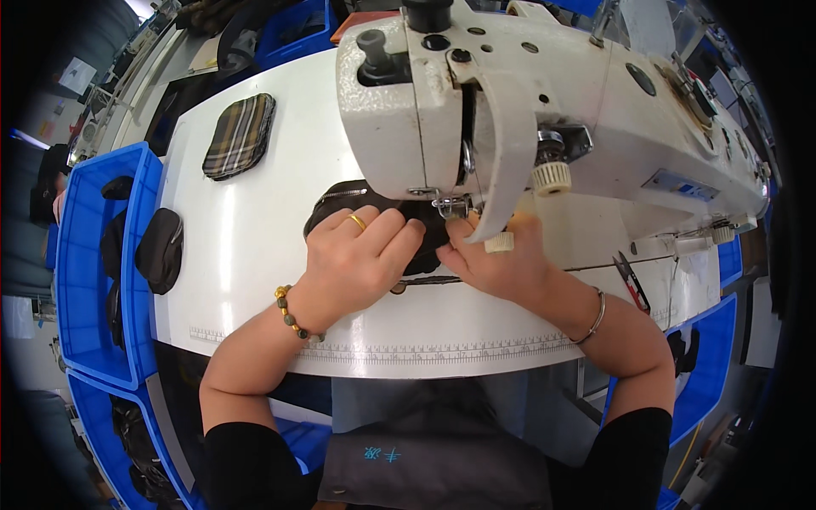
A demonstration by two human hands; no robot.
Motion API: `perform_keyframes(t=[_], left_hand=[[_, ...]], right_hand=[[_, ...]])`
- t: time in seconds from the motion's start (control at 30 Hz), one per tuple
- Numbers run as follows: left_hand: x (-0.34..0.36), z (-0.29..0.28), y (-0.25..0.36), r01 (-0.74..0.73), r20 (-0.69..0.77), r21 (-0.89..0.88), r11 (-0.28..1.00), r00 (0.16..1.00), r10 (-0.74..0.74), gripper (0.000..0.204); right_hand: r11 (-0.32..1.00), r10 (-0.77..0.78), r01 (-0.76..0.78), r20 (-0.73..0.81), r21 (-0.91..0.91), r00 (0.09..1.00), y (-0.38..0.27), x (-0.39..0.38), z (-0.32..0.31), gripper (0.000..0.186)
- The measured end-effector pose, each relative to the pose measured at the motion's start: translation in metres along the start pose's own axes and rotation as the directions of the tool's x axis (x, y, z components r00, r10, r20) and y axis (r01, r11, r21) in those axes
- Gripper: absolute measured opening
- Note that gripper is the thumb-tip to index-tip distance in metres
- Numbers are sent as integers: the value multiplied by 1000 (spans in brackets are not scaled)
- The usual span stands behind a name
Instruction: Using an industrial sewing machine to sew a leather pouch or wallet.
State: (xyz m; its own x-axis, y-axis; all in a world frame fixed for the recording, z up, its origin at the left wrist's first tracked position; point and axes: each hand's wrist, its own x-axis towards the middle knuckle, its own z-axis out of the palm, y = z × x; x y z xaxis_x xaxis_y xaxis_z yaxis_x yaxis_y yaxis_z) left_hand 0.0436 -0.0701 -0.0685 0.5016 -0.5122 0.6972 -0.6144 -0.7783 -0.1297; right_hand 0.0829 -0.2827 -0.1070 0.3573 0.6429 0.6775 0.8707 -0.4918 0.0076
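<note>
A dark pouch (433, 234) with a metal zipper lies on the white table below the head of a white sewing machine (552, 102). My left hand (361, 259), fingers curled, grips its near left part. Close against the presser foot (450, 206), my right hand (501, 259) pinches the right edge of the same pouch. The machine's curved white guard hides some of the right fingers. Both hands cover much of the pouch, so the stitching spot is hard to make out.
Plaid fabric pieces (239, 136) lie stacked at the far left. A small black pouch (160, 252) rests by the left table edge, beside a blue bin (140, 280) holding dark pieces. Red-handled thread snips (631, 282) lie at the right. A ruler strip (382, 350) runs along the front edge.
</note>
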Motion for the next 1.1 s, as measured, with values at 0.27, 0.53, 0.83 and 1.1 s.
perform_keyframes(t=[0.27,0.53,0.83,1.1], left_hand=[[-3,6,2,-74,-46,-40,996,996,72,14],[15,-16,7,176,241,-30,984,957,-163,29],[9,-27,0,463,428,-376,803,855,-293,38],[3,-9,-16,464,489,-602,650,858,-159,34]], right_hand=[[969,191,-189,3,160,982,-1,-3,19,13],[974,124,-125,15,192,992,4,-3,13,7],[997,-39,36,34,72,999,-1,-1,6,10],[992,-127,128,-43,12,991,-1,-3,8,19]])
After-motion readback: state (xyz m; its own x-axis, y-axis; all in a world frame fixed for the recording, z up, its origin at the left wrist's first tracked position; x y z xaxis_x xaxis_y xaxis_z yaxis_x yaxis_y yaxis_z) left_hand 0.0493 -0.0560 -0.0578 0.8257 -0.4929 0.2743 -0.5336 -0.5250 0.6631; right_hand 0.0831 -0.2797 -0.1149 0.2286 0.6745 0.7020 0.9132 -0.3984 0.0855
